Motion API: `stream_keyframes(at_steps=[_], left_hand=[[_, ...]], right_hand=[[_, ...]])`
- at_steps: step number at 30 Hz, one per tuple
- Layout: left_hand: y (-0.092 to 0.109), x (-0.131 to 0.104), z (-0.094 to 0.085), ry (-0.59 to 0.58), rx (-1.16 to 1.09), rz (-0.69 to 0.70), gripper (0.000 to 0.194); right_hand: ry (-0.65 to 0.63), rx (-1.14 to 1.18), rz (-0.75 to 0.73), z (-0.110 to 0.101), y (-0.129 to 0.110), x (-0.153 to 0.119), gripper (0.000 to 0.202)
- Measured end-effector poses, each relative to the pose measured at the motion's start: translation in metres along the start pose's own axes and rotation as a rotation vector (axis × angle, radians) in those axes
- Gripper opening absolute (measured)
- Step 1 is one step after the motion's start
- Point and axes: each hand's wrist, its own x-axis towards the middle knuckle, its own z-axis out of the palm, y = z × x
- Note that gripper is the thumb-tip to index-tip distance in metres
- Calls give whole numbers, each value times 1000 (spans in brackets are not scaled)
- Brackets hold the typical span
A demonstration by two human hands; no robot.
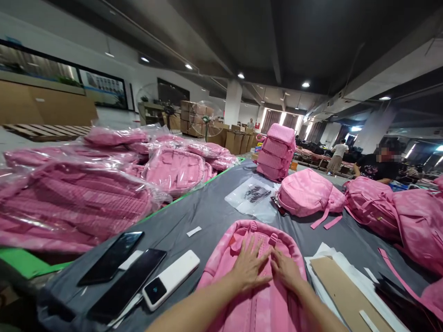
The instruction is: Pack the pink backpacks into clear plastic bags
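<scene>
A pink backpack [226,258] lies flat on the grey table [204,207] directly in front of me. My left hand [249,265] rests palm down on its upper part, fingers spread. My right hand [285,269] presses flat on the same backpack just to the right, its thumb beside the left hand. Neither hand grips anything.
Two dark phones [112,263] and a white power bank [171,279] lie at my left. Bagged pink backpacks [79,203] pile up on the left, loose ones [306,193] on the right. Cardboard sheets [341,286] and a clear bag [254,198] lie nearby. A person [377,163] sits at the far right.
</scene>
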Motion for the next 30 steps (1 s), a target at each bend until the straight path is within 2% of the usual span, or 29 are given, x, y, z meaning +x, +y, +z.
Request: stream_keyframes(at_steps=[2,3,5,7,8,10,13,15,19,23,26,28,30], left_hand=[[-11,3,20,-23,-67,-18,86],[-14,1,27,-33,-103,-27,87],[-18,-3,34,-47,-145,-21,89],[-21,-5,39,-38,-155,-15,88],[-24,-4,42,-28,-157,-6,88],[-31,-2,49,-17,-157,26,91],[-39,-1,59,-33,-165,64,84],[-37,-4,58,-53,-197,36,80],[-22,-9,39,-75,-277,-62,88],[-18,-10,32,-89,-328,-73,89],[-22,-7,36,-82,-346,-43,89],[-24,-5,37,-84,-352,-35,90],[-24,-4,37,-89,-355,-37,91]], right_hand=[[-145,71,10,-21,10,12,38],[-167,79,32,-34,16,23,29],[-73,50,93,-56,26,54,25],[63,47,165,-63,34,93,32],[107,62,196,-61,37,114,33],[115,98,242,-48,42,155,29],[46,107,264,-17,54,205,10],[-15,88,274,-1,65,225,11],[-106,21,298,11,85,236,16],[35,-56,246,0,79,220,24],[42,-112,199,-15,63,213,9],[62,-133,169,-33,49,220,9],[184,-141,160,-60,34,234,9]])
